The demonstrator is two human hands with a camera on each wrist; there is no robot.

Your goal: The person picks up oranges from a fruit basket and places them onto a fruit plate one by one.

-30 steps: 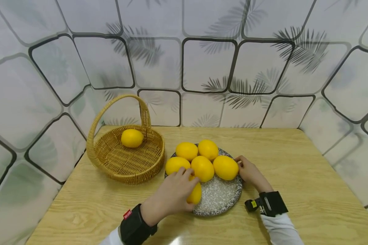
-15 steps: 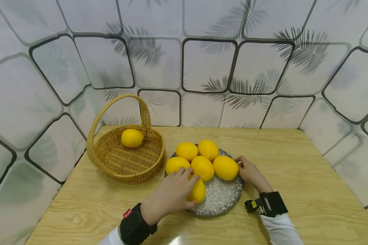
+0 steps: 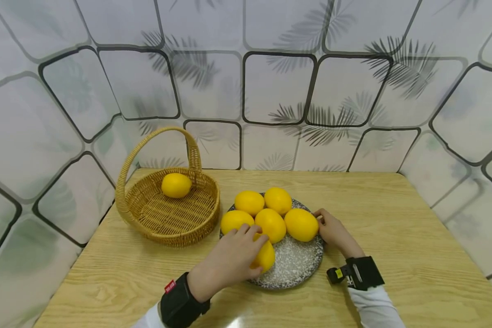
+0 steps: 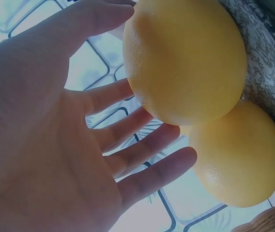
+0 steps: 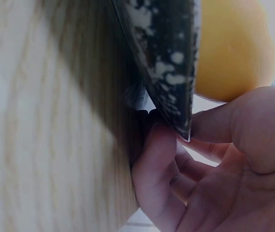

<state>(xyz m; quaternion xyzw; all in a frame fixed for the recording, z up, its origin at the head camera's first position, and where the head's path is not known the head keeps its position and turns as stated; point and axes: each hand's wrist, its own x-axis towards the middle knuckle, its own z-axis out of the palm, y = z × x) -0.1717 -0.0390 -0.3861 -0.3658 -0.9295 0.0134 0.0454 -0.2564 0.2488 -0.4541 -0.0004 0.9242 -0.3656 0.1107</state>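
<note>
A speckled grey plate (image 3: 295,262) with a dark rim bears several yellow lemons (image 3: 270,226), grouped toward its back and left. My left hand (image 3: 229,257) reaches over the plate's near left side and holds the nearest lemon (image 3: 267,257) between thumb and fingers. In the left wrist view that lemon (image 4: 188,63) touches the thumb and some fingertips, while the little finger stands off it. At the plate's right edge, my right hand (image 3: 335,233) pinches the rim (image 5: 169,63), its thumb above and fingers below, beside another lemon (image 5: 234,50).
To the left of the plate stands a wicker basket (image 3: 188,237) with a tall arched handle (image 3: 193,155). One lemon (image 3: 176,185) lies inside it at the back. Everything rests on a light wooden table (image 3: 377,196), with patterned walls (image 3: 279,86) behind and at both sides.
The lemon under my left hand has shifted slightly right on the plate since a second ago, and has stayed there over the last half second. My right hand keeps its place at the rim.
</note>
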